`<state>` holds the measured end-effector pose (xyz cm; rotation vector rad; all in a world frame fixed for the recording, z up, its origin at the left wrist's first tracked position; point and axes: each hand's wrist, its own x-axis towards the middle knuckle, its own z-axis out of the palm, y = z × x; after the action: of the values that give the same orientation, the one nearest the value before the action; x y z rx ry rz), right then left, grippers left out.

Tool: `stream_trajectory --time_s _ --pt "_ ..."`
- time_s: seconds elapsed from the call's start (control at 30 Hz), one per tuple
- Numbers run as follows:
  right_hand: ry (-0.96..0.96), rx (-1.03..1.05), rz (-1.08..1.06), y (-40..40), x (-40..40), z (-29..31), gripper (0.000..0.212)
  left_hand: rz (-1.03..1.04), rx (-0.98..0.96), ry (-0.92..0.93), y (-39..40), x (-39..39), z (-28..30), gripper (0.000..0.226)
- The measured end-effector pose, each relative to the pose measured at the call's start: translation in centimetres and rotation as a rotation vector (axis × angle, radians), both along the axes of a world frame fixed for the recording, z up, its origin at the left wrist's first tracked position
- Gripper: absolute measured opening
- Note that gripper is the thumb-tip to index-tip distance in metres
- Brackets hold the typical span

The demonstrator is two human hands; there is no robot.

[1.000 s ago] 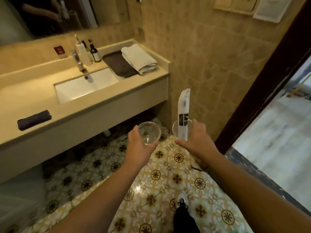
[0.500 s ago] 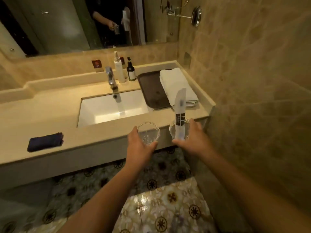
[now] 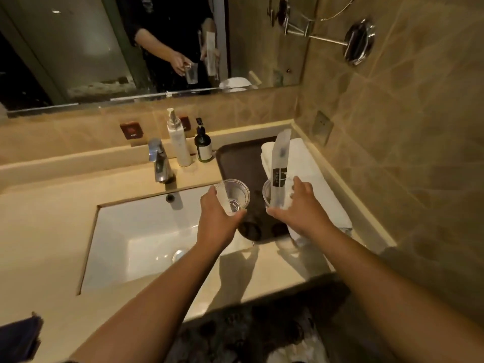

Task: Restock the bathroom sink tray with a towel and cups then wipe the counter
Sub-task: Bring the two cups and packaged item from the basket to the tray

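Observation:
My left hand grips an empty clear plastic cup above the near left part of the dark brown tray. My right hand grips a second clear cup with a tall white sachet standing in it, held over the tray's right side. A folded white towel lies along the tray's right half, partly hidden behind my right hand. Both cups hang in the air above the tray.
A white sink basin sits left of the tray, with a chrome tap, a white pump bottle and a dark bottle behind it. A dark blue cloth lies at the counter's near left. The tiled wall stands close on the right.
I have stepped up to the counter. Both hands have carried the cups forward from in front of the counter edge to above the tray.

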<state>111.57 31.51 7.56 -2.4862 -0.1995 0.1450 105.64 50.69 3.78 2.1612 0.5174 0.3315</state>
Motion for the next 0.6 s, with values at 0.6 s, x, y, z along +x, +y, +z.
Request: stream_trajectory --time_s 0.6 --pt "-0.112 -0.220 0.213 7.2 25.8 -8.1 0.101 0.117 -0.086 0.112 5.6 22.0 -5.7 0.092"
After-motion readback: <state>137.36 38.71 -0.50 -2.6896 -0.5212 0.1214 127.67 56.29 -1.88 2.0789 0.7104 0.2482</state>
